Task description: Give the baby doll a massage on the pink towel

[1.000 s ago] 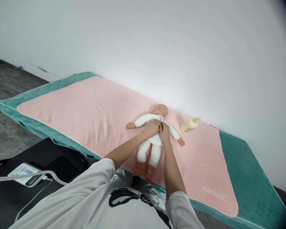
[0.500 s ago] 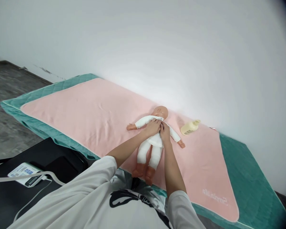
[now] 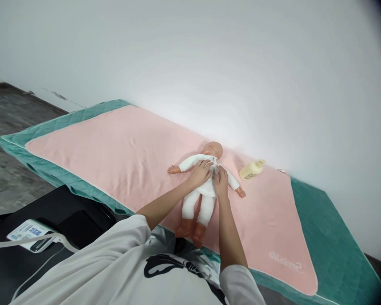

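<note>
A baby doll (image 3: 206,190) in a white top and white leggings lies on its back on a pink mat (image 3: 114,148), arms spread and feet toward me. On the left of its chest rests my left hand (image 3: 200,173), laid flat with the fingers stretched out. My right hand (image 3: 221,180) lies on the other side of the chest, its fingers pointing toward the doll's head. A narrow strip of the white top shows between both hands. Beside the doll's arm on the right, a pale yellow bottle (image 3: 252,170) with a spout lies tilted on the mat.
Under the mat is a green quilted bed cover (image 3: 330,237), set against a white wall (image 3: 190,63). To my left stands a black surface (image 3: 6,271) with a white device (image 3: 30,234) and cables on it.
My two hands have moved apart across the doll's chest, the left one sliding left and the right one slightly down. The doll and the bottle stay where they were.
</note>
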A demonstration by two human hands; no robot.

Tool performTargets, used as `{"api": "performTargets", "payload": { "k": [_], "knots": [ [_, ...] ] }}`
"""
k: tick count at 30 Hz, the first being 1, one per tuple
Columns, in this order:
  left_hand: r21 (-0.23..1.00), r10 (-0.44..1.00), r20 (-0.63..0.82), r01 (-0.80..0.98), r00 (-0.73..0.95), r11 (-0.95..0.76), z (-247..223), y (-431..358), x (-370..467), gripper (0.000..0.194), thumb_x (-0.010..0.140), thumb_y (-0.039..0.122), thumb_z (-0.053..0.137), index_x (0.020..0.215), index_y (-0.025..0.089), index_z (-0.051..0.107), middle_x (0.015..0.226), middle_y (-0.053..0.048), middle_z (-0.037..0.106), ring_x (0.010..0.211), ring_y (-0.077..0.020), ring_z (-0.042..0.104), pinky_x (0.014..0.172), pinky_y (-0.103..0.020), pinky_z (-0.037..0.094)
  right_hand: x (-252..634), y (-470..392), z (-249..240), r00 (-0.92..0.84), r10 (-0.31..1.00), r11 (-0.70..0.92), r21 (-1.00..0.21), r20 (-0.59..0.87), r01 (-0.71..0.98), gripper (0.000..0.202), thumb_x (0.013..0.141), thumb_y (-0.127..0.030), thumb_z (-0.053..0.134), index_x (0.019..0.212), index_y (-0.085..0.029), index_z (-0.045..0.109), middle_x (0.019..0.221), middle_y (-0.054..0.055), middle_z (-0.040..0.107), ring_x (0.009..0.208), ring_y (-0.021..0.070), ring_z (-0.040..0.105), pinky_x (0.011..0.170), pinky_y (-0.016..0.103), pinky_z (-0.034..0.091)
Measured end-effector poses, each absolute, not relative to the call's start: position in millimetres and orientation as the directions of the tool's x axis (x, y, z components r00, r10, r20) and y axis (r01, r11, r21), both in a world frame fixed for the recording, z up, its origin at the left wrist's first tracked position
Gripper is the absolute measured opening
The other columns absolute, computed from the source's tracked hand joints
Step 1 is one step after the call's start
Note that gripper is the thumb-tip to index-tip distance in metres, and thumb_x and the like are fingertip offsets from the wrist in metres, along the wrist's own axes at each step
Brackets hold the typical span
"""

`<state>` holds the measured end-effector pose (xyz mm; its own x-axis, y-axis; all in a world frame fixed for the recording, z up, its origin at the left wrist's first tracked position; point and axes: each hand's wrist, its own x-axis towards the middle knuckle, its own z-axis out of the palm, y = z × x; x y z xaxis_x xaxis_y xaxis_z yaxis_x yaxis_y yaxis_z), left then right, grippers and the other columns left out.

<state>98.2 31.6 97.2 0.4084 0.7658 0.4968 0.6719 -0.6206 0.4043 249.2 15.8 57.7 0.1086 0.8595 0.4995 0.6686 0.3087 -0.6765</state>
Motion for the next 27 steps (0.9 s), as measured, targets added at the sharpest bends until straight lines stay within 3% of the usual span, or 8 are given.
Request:
{"api": "performTargets", "payload": {
  "k": [4, 9, 17, 27],
  "knots": [
    [0.408, 0.707, 0.569, 0.603, 0.420, -0.686, 86.6, -2.0, 85.9, 0.024, 0.097, 0.024, 0.039, 0.103, 0.015, 0.060, 0.107, -0.009, 0.060, 0.103, -0.0222, 0.051, 0.095, -0.038, 0.043, 239.3, -28.0, 56.5, 0.150, 0.811, 0.318, -0.641, 0.566, 0.699, 0.037, 0.097, -0.037, 0.036, 0.113, -0.017, 0.063, 0.115, 0.013, 0.060, 0.114, 0.0235, 0.052, 0.104, 0.045, 0.039],
    [0.345, 0.705, 0.493, 0.629, 0.509, -0.696, 73.0, -29.8, 84.5, 0.025, 0.096, 0.022, 0.039, 0.087, 0.014, 0.061, 0.089, -0.008, 0.059, 0.088, -0.0213, 0.051, 0.084, -0.036, 0.045, 221.7, -64.7, 47.1, 0.136, 0.826, 0.275, -0.601, 0.547, 0.750, 0.035, 0.098, -0.033, 0.034, 0.097, -0.017, 0.065, 0.095, 0.010, 0.063, 0.095, 0.0230, 0.054, 0.089, 0.041, 0.044],
    [0.266, 0.714, 0.387, 0.671, 0.583, -0.692, 62.5, -27.9, 86.6, 0.022, 0.095, 0.023, 0.044, 0.088, 0.013, 0.062, 0.087, -0.008, 0.060, 0.089, -0.0229, 0.052, 0.082, -0.037, 0.045, 213.7, -69.7, 44.1, 0.088, 0.868, 0.247, -0.578, 0.489, 0.778, 0.037, 0.099, -0.029, 0.030, 0.092, -0.016, 0.064, 0.090, 0.010, 0.065, 0.087, 0.0228, 0.053, 0.083, 0.039, 0.042],
    [0.292, 0.719, 0.416, 0.667, 0.557, -0.685, 70.6, -22.9, 86.5, 0.023, 0.095, 0.022, 0.042, 0.090, 0.014, 0.063, 0.090, -0.008, 0.059, 0.091, -0.0217, 0.051, 0.086, -0.036, 0.044, 217.9, -63.1, 51.4, 0.075, 0.865, 0.276, -0.597, 0.495, 0.753, 0.035, 0.099, -0.028, 0.032, 0.096, -0.016, 0.064, 0.094, 0.009, 0.064, 0.091, 0.0217, 0.054, 0.088, 0.039, 0.041]
  ]
}}
